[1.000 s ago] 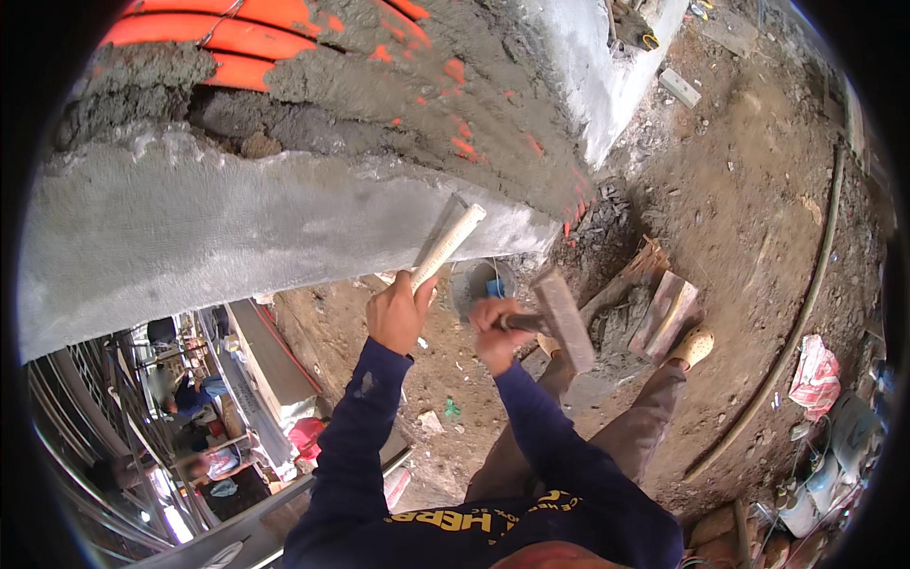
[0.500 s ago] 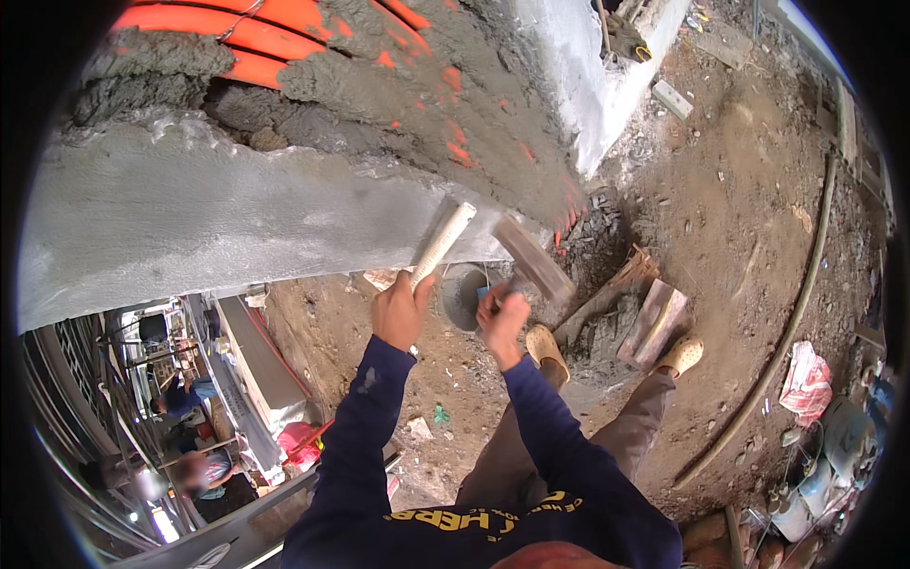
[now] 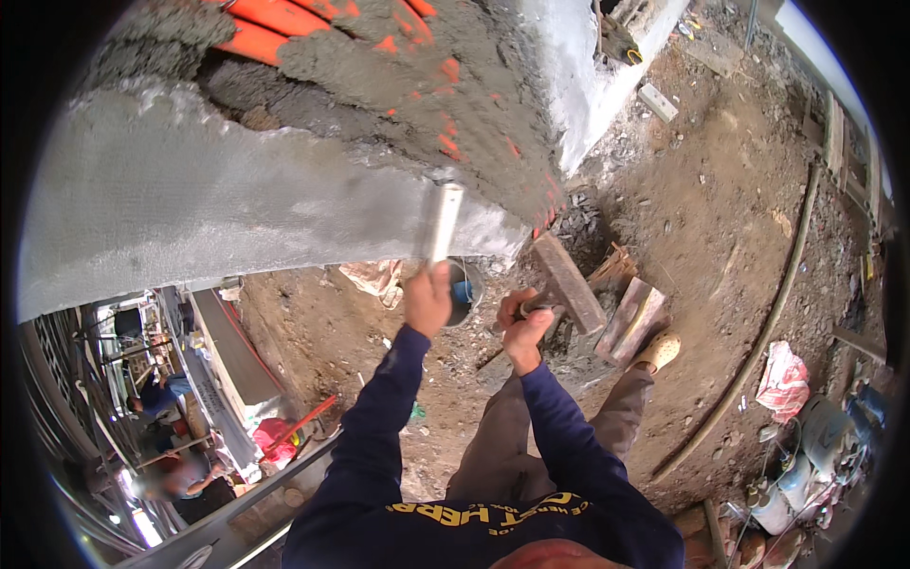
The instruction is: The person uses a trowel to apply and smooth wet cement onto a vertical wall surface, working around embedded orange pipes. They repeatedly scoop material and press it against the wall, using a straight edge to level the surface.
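Observation:
My left hand (image 3: 428, 301) is closed around a long white bar (image 3: 443, 225), blurred by motion, whose far end overlaps the smooth grey cement face (image 3: 284, 204); whether it touches is unclear. In my right hand (image 3: 524, 330) is the handle of a wooden float (image 3: 571, 284), its long board tilted and apart from the wall. Rough wet mortar (image 3: 379, 114) lies beyond the smooth band, with orange ribbed pieces (image 3: 275, 17) showing through. Below the wall edge, a dark bucket (image 3: 464, 294) with something blue in it stands beside my left hand.
A wooden block (image 3: 632, 322) with a raised strip lies by my shoe (image 3: 661, 351). A long hose-like pole (image 3: 777, 327) curves over the dirt at right, near a red-and-white sack (image 3: 784, 381). Other people (image 3: 175, 474) are at lower left.
My left hand has moved right with the white bar, which stands more upright. My right hand has shifted right and slightly down with the float. The whole view has also shifted.

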A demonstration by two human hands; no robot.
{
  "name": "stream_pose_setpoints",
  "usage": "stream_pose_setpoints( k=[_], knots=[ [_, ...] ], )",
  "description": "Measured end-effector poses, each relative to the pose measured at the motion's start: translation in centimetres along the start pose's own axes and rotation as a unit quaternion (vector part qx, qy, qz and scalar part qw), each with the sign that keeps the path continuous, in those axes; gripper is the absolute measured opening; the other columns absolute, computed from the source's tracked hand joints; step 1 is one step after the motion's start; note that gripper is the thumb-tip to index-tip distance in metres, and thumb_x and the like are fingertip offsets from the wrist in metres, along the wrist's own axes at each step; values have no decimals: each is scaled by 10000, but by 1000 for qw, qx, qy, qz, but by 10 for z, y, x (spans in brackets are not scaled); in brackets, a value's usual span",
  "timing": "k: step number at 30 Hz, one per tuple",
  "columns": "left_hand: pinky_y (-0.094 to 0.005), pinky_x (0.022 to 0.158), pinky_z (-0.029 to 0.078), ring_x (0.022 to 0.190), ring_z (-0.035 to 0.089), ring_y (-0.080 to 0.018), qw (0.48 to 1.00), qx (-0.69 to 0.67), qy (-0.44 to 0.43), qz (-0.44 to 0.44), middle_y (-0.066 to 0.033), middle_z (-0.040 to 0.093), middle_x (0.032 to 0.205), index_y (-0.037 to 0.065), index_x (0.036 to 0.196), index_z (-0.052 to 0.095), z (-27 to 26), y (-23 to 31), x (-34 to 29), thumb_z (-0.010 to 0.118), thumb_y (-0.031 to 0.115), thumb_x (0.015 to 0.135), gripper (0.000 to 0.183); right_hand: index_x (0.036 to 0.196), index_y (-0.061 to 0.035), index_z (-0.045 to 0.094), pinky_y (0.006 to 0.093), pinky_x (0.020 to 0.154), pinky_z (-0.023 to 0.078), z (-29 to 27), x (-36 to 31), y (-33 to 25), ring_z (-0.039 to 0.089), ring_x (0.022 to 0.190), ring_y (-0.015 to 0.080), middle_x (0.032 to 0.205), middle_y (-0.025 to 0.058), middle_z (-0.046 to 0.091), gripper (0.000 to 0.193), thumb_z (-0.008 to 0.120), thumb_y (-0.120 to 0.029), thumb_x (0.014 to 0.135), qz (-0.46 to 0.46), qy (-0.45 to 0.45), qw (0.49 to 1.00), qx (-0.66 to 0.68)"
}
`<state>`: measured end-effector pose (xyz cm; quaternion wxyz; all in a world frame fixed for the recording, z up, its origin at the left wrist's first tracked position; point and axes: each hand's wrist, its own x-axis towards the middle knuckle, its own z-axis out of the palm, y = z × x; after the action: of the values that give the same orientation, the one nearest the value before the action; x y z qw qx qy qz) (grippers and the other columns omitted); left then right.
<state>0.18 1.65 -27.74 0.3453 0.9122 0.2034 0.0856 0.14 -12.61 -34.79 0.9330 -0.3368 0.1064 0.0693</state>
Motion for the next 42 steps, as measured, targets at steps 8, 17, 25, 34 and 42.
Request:
stream_pose_setpoints(
  k=[8,17,25,34,42],
  knots=[
    [-474,585,454,624,591,-416,998,-27,58,19,-181,566,664,-7,909,580,32,11,-14,460,403,971,431,781,-23,484,238,385,275,-51,-4,-26,394,442,100,594,57,476,697,570,-715,786,16,29,995,-96],
    [-445,503,433,591,597,-397,992,80,98,1,-187,583,630,8,910,563,13,19,-12,575,289,935,281,770,-24,468,241,389,280,-66,-17,-36,384,444,99,610,41,457,654,490,-671,864,30,2,978,-208],
    [-450,518,432,576,590,-385,990,81,111,-39,-191,564,620,-2,892,564,2,61,-1,495,327,977,347,755,-16,473,237,403,293,-76,-14,-37,394,454,100,615,44,454,642,503,-646,874,57,-7,976,-211],
    [-444,571,458,620,621,-353,997,-17,49,-64,-198,598,663,-13,960,592,29,65,-41,465,308,991,346,791,-30,489,233,383,287,-85,-14,-40,408,459,95,637,56,484,593,507,-614,893,46,7,984,-173],
    [-453,503,422,553,581,-385,996,38,76,-8,-183,575,617,-2,878,544,12,39,-21,517,291,972,308,800,-20,502,236,386,305,-105,-11,-51,413,451,97,611,49,476,609,480,-620,904,55,-10,969,-239]
  ],
)
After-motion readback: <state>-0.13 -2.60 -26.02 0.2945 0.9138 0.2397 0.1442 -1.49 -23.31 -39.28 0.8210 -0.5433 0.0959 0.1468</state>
